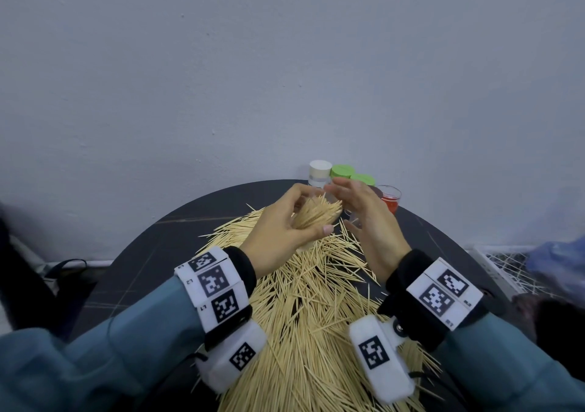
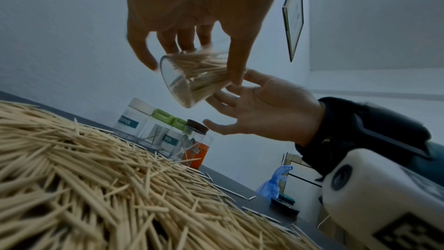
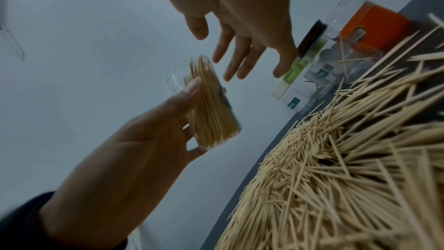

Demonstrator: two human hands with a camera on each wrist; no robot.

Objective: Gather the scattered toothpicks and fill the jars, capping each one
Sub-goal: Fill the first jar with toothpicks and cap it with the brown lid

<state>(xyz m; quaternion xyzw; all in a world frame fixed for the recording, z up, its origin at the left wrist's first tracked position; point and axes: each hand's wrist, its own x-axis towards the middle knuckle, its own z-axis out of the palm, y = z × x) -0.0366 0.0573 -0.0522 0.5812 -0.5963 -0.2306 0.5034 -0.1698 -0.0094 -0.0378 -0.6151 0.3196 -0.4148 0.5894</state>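
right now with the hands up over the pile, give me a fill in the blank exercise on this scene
1. The clear plastic jar packed with toothpicks is held in the ____ hand.
2. The right hand beside it holds ____.
3. The held jar has no ____ on it.
4. The loose wooden toothpicks lie heaped on a dark round ____.

Missing words: left; nothing; lid; table

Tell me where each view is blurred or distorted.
Head view: wide-angle bending curves the table; edges smear. Left wrist view: dim, the jar in the left hand slightly motion-blurred. Right wrist view: jar and right hand soft, the toothpick pile sharper.
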